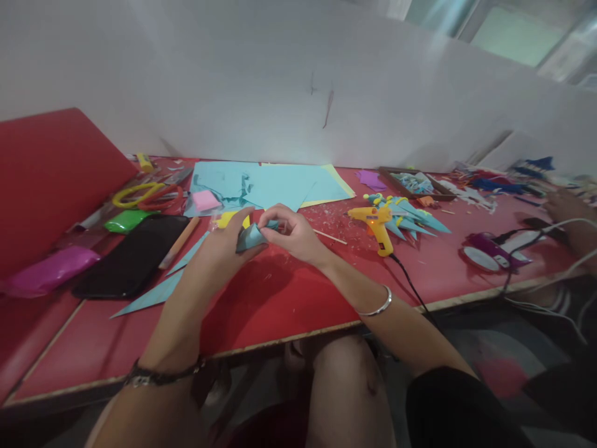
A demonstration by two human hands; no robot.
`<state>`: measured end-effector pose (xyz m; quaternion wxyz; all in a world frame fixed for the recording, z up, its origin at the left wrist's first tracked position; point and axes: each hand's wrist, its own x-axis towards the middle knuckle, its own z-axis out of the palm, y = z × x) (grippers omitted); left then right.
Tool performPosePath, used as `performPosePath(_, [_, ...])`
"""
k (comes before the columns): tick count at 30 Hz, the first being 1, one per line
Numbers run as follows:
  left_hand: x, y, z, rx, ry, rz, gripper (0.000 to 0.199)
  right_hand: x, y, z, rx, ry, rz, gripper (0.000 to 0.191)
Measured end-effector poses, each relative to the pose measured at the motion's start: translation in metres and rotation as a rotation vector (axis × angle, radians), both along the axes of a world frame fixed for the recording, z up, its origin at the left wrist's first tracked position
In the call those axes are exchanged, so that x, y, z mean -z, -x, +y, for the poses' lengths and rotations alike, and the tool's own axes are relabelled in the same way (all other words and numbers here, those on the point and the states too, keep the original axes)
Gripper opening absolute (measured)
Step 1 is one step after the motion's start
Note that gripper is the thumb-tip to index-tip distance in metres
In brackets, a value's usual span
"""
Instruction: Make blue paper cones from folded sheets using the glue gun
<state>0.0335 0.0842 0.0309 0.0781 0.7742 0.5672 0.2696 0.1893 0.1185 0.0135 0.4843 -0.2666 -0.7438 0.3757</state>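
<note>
Over the red table (275,311), my left hand (224,249) is closed around a small piece of folded light-blue paper (250,238). My right hand (293,235) pinches the same paper at its right end, thumb and forefinger together. Beneath and left of my left wrist lie pointed blue paper strips (153,295). Just behind the hands are a yellow paper piece (228,219) and large light-blue sheets (280,183). A yellow glue gun (377,225) rests to the right of my right hand, beside a spiky blue paper piece (413,218).
At left are a black phone (135,255), a pink packet (51,269), a green packet (128,219) and tape rings (137,195). At right are a tray (448,194), a purple device (489,252), cables and another person's hand (571,214). The table's front edge (298,336) runs below my arms.
</note>
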Motion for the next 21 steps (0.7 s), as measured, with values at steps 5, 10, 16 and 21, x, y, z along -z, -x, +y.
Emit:
performPosePath(5, [0.001,0.0,0.002,-0.023,-0.025,0.017,0.062,0.0,-0.001,0.0,0.002,-0.098,-0.009,0.006])
performPosePath(10, [0.005,0.003,0.004,-0.009,-0.064,0.001,0.06,-0.001,-0.002,-0.002,-0.012,-0.098,-0.046,0.01])
performPosePath(16, [0.01,0.003,0.006,0.026,-0.084,-0.029,0.06,0.0,-0.001,-0.003,-0.031,-0.109,-0.069,0.021])
performPosePath(21, [0.012,0.003,0.01,0.102,0.023,-0.111,0.039,-0.001,0.002,-0.006,-0.067,-0.08,-0.08,0.034])
